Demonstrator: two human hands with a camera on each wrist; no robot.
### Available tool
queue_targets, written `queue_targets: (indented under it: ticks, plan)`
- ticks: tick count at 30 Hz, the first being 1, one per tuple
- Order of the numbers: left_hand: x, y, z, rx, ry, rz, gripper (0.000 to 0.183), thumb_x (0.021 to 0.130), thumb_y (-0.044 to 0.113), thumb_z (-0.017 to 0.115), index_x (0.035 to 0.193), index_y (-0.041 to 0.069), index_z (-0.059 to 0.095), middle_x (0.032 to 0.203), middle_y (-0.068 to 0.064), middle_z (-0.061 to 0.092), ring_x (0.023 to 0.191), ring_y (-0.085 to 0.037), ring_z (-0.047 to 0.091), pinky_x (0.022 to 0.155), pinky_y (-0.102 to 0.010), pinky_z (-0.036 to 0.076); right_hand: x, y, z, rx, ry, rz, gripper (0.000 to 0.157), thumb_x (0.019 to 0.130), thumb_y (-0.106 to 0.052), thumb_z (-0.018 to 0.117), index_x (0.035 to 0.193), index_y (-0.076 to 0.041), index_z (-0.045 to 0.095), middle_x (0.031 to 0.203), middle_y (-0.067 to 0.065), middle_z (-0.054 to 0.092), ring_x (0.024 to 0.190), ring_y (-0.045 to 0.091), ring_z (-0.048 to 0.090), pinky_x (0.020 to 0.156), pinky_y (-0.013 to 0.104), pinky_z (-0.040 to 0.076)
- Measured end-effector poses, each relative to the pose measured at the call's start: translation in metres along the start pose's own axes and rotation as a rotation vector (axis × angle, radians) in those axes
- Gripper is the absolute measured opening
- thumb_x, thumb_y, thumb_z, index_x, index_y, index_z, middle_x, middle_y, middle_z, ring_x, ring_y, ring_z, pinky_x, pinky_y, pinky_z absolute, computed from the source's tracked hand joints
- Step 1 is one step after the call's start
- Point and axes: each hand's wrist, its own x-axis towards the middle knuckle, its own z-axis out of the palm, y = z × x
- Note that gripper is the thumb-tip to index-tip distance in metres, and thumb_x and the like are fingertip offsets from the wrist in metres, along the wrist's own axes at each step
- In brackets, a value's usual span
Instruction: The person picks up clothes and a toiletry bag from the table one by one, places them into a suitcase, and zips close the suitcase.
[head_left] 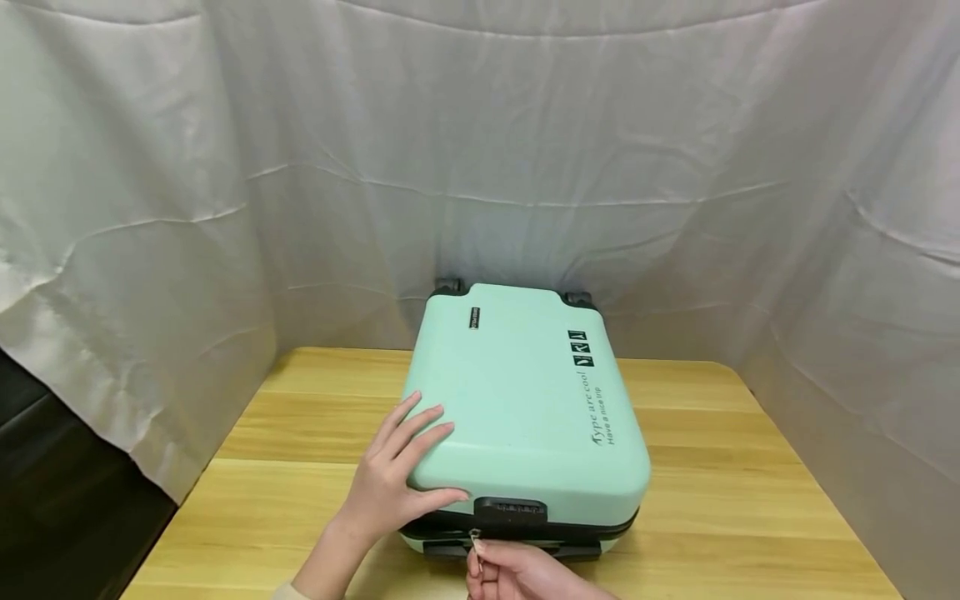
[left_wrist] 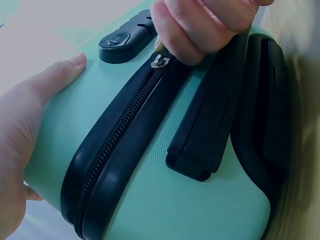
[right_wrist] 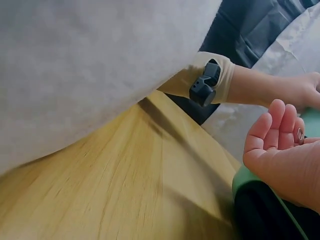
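A mint-green hard-shell suitcase (head_left: 517, 400) lies flat, its wheels at the far end. My left hand (head_left: 397, 471) rests on its near left corner, fingers spread over the top and thumb along the front edge. At the front my right hand (head_left: 517, 571) pinches the metal zipper pull (head_left: 476, 537) between thumb and fingers, just below the black combination lock (head_left: 512, 508). In the left wrist view, the zipper's teeth (left_wrist: 115, 132) run meshed from the slider (left_wrist: 160, 61) round the corner. A black carry handle (left_wrist: 202, 130) sits beside the zipper, partly behind my right hand.
The suitcase stands on a wooden table (head_left: 720, 467) with rounded far corners. Pale cloth curtains (head_left: 525, 167) hang behind and on both sides. Something black (head_left: 67, 475) shows beyond the table's left edge. A small black camera (right_wrist: 204, 85) is strapped to my left wrist.
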Motion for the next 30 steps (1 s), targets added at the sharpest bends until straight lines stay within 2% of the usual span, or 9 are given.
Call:
queue_targets:
  ticks: [5,9,13,22,25,30]
  plan:
    - [-0.001,0.000,-0.001,0.005,0.000,-0.006,0.076,0.066,0.059,0.082,0.117,0.004,0.069,0.122,-0.017,0.066,0.123,-0.047,0.053,0.113,-0.039,0.039,0.008,0.001,0.004,-0.003,-0.041,-0.012,0.026,0.106,-0.034,0.038,0.099,-0.027,0.061,0.096,-0.016,0.061,0.090,-0.004,0.059,0.085,0.014,0.049]
    - [-0.001,0.001,-0.002,0.007,-0.013,-0.017,0.077,0.065,0.059,0.082,0.118,0.005,0.068,0.123,-0.016,0.066,0.124,-0.046,0.052,0.113,-0.038,0.038,0.008,0.000,0.004,0.026,-0.045,0.015,0.027,0.106,-0.034,0.037,0.099,-0.027,0.062,0.096,-0.015,0.062,0.090,-0.004,0.060,0.086,0.015,0.049]
    - [0.002,0.002,-0.004,0.010,-0.056,-0.033,0.076,0.066,0.058,0.082,0.120,0.006,0.067,0.125,-0.015,0.064,0.125,-0.045,0.051,0.114,-0.038,0.037,0.005,-0.003,0.002,0.026,-0.030,0.044,0.027,0.105,-0.035,0.037,0.099,-0.026,0.061,0.096,-0.015,0.062,0.091,-0.002,0.060,0.086,0.017,0.049]
    - [0.006,0.001,-0.017,-0.007,-0.167,-0.064,0.065,0.077,0.056,0.076,0.125,0.012,0.066,0.130,-0.010,0.063,0.130,-0.041,0.049,0.116,-0.037,0.033,-0.007,-0.007,0.002,-0.057,0.005,0.048,0.024,0.104,-0.037,0.041,0.097,-0.023,0.060,0.095,-0.012,0.062,0.089,-0.001,0.059,0.081,0.016,0.049]
    - [0.009,0.001,-0.021,-0.029,-0.153,-0.053,0.055,0.080,0.050,0.075,0.120,0.011,0.068,0.125,-0.010,0.066,0.125,-0.039,0.053,0.115,-0.034,0.034,-0.012,-0.009,0.002,-0.084,-0.014,0.034,0.025,0.104,-0.036,0.041,0.098,-0.022,0.061,0.094,-0.013,0.063,0.086,-0.001,0.059,0.080,0.015,0.048]
    - [0.012,0.002,-0.030,-0.123,-0.075,-0.039,0.028,0.090,0.032,0.070,0.104,0.008,0.072,0.109,-0.011,0.071,0.113,-0.034,0.061,0.110,-0.028,0.040,-0.019,-0.013,-0.002,-0.157,-0.081,-0.031,0.027,0.105,-0.032,0.036,0.100,-0.020,0.060,0.096,-0.012,0.063,0.087,-0.001,0.059,0.081,0.016,0.049]
